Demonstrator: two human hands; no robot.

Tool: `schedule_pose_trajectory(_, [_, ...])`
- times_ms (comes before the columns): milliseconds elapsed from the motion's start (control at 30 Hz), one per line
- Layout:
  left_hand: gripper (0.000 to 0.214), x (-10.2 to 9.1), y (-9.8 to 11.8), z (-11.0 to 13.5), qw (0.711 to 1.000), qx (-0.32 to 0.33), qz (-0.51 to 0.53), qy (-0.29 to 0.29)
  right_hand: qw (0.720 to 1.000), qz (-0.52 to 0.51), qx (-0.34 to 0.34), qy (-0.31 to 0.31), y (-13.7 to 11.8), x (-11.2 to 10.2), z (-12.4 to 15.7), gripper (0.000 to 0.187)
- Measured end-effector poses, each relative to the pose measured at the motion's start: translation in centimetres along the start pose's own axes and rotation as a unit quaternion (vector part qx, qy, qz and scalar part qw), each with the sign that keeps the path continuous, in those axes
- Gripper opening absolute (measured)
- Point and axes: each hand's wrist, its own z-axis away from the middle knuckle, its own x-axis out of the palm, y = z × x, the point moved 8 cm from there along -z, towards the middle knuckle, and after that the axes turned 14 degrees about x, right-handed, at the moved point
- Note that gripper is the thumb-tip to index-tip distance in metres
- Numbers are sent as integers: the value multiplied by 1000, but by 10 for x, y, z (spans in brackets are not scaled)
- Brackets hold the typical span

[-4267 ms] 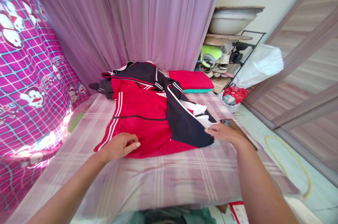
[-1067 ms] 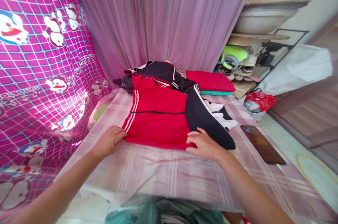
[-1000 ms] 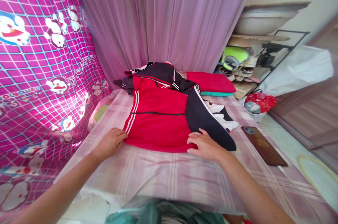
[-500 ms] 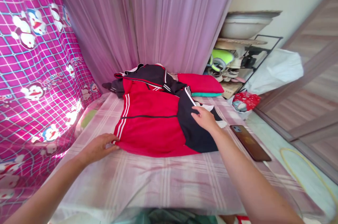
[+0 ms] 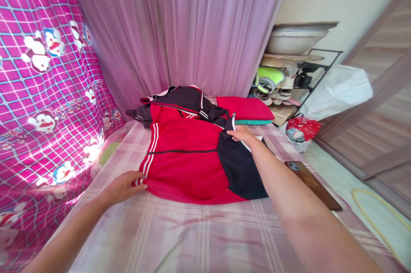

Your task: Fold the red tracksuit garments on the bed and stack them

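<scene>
A red and black track jacket (image 5: 183, 170) with white stripes lies spread over the checked cloth, its dark part on the right. My left hand (image 5: 130, 185) pinches the jacket's near left corner, where the white stripes end. On the far right edge, my right hand (image 5: 241, 133) is closed on the black fabric by a white stripe, lifting a bit of it. My right forearm hides part of the jacket's right side. Behind lies a crumpled dark garment (image 5: 180, 98) with red and white trim, overlapping the jacket's far edge.
A folded red garment (image 5: 245, 108) rests on a teal one at the back right. A phone (image 5: 313, 185) lies near the right edge of the checked cloth (image 5: 192, 238). A rack (image 5: 317, 76) with shoes and basins stands beyond, beside a purple curtain (image 5: 205, 28).
My right hand has closed on the jacket's black edge and raised a fold there. My left hand stays at the near left corner. The view has tilted up slightly.
</scene>
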Motion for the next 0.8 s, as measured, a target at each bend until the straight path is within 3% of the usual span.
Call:
schedule_pose_trajectory(67, [44,1,-3,1,1000,-2,9,-11,1000,8,-10,-24,5,-14,4,23])
schedule_pose_trajectory(167, [52,3,-7,-1,999,-13,25,-35,997,-34,-51,-53,1,-48,13,35])
schedule_pose_trajectory(300, [55,3,-7,-7,997,-29,37,-67,979,-163,-118,-23,-22,-110,30,45])
schedule_pose_trajectory(433, [55,4,-5,-10,996,-36,39,-76,971,-179,-157,0,-45,-146,49,43])
schedule_pose_trajectory(500, [56,4,-7,-9,996,-48,41,-65,980,-141,-141,3,-49,-150,59,44])
schedule_pose_trajectory(600, [61,5,-11,-5,995,-70,44,-53,991,-39,-113,-64,-47,-138,79,47])
schedule_pose_trajectory(700, [62,6,-12,-5,995,-73,46,-48,981,73,-80,-164,-33,-119,100,49])
schedule_pose_trajectory(800, [61,6,-13,-6,995,-72,50,-45,965,140,-60,-215,-14,-104,110,51])
